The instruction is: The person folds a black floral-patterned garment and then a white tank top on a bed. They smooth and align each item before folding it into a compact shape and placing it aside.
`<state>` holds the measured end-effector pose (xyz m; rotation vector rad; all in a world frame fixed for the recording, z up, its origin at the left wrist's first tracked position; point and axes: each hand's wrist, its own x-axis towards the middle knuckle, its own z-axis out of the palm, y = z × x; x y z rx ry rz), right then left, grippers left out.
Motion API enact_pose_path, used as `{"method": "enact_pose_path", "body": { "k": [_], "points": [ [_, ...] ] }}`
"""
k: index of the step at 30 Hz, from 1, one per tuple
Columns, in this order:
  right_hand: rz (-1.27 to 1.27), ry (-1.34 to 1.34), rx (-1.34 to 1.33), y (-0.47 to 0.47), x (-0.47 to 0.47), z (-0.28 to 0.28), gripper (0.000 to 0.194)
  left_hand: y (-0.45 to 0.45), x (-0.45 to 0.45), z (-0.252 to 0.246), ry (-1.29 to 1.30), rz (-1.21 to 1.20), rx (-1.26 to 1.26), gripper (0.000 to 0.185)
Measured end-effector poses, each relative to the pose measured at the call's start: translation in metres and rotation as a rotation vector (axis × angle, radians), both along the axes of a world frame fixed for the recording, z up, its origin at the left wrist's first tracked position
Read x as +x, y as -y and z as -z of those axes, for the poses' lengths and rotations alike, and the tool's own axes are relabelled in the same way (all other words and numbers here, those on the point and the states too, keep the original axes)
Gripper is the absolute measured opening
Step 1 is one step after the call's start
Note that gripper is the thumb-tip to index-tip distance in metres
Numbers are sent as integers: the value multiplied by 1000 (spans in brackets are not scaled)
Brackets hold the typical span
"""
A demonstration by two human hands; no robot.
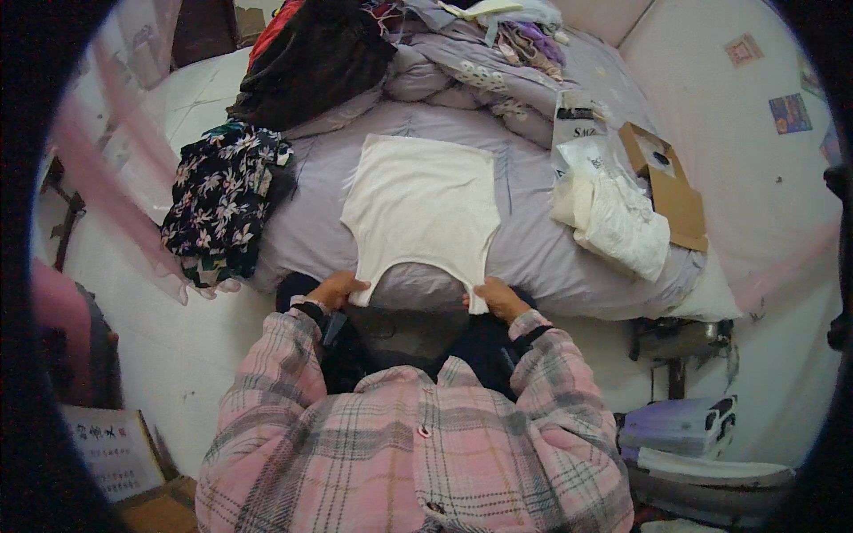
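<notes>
A white sleeveless top point(426, 200) lies spread out at the front of a bed point(300, 220) with a pale lilac sheet. Its hem points away from me and its neckline curves towards me. My left hand point(336, 290) pinches the strap on the left between thumb and fingers. The other strap is gripped by my right hand point(500, 298), its end hanging a little below the fingers. Both straps reach over the bed's near edge, above my knees. A few soft creases cross the fabric.
Dark floral clothing point(226, 200) is piled on the left, with a black garment point(313, 66) behind it. To the right lie white padded items point(620, 220), a plastic package point(576, 126) and an opened cardboard box point(673, 193). A rumpled quilt point(446, 73) fills the back.
</notes>
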<state>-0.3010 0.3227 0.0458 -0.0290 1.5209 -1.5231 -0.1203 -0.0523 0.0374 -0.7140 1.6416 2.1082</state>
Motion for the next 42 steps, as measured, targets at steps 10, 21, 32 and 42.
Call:
{"method": "enact_pose_path", "body": {
  "k": [10, 21, 32, 42],
  "points": [
    [-211, -889, 669, 14, -33, 2, 18, -11, 19, -28, 9, 141, -369, 34],
    [385, -521, 75, 45, -48, -4, 21, 7, -9, 7, -78, -393, 185, 43],
    [328, -305, 119, 56, -37, -41, 9, 14, -39, 26, -114, -373, 186, 24],
    [400, -293, -156, 50, -53, -37, 17, 6, -44, 21, -139, -461, 132, 12]
  ]
}}
